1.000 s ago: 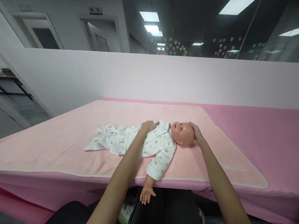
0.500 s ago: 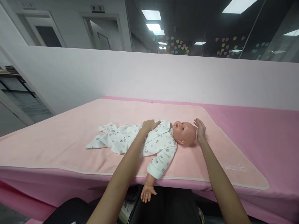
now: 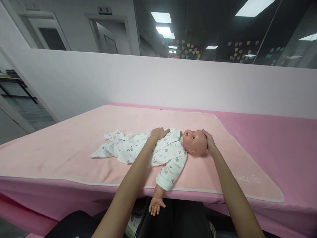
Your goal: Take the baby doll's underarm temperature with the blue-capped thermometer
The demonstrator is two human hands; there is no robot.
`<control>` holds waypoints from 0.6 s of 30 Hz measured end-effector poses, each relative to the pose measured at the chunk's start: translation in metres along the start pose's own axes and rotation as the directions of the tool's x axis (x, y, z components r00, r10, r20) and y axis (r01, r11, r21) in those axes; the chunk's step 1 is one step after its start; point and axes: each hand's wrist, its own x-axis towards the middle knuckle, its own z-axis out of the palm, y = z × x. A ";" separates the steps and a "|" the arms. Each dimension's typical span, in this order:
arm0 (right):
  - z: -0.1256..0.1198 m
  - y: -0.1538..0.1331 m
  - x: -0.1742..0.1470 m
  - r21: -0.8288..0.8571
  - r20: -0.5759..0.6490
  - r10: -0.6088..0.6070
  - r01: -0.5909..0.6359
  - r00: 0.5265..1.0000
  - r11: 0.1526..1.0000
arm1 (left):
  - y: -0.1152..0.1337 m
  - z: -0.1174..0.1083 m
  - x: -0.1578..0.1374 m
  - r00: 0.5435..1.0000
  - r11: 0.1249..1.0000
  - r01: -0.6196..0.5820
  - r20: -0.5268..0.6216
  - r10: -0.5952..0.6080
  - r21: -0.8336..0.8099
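A baby doll (image 3: 170,148) lies on its back, head to the right, in a white printed outfit with loose trouser legs stretching left. My left hand (image 3: 158,133) is laid over the far side of its chest, curled on the clothing; some fingertips are hidden. Against the crown of the doll's bald head (image 3: 198,142) rests my right hand (image 3: 209,140), its fingers extended and slightly cupped along the top. The doll's near arm hangs over the front edge, with its bare hand (image 3: 156,205) above my lap.
Under the doll is a peach mat (image 3: 81,132) with pale edging, spread over a pink-covered table (image 3: 279,145). A white half-wall (image 3: 173,82) with dark glass above stands behind. My dark-clothed legs (image 3: 183,218) are below the front edge.
My right hand has moved left, from just beside the doll's head to contact with its crown. My left hand stays in place on the chest.
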 end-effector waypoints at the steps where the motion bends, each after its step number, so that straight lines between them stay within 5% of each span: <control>1: -0.003 0.002 0.004 0.011 -0.061 -0.023 0.024 0.998 1.000 | 0.000 0.000 0.000 1.000 1.000 0.002 0.000 -0.002 0.001; 5: -0.016 0.008 0.017 0.040 -0.339 -0.128 0.150 0.932 0.988 | 0.000 0.000 0.000 1.000 1.000 0.001 -0.003 -0.001 0.011; 9: -0.021 0.008 0.018 -0.009 -0.391 -0.195 0.208 0.900 0.978 | 0.000 0.000 0.000 1.000 1.000 -0.001 -0.003 0.001 0.016; 14: -0.006 0.001 0.003 -0.041 -0.100 -0.113 0.109 0.989 0.993 | 0.000 0.000 -0.001 1.000 1.000 0.002 -0.006 -0.002 0.014; 18: 0.003 -0.002 -0.007 -0.040 0.136 0.015 -0.009 0.991 0.999 | 0.001 0.000 -0.001 1.000 1.000 -0.002 -0.006 0.002 0.009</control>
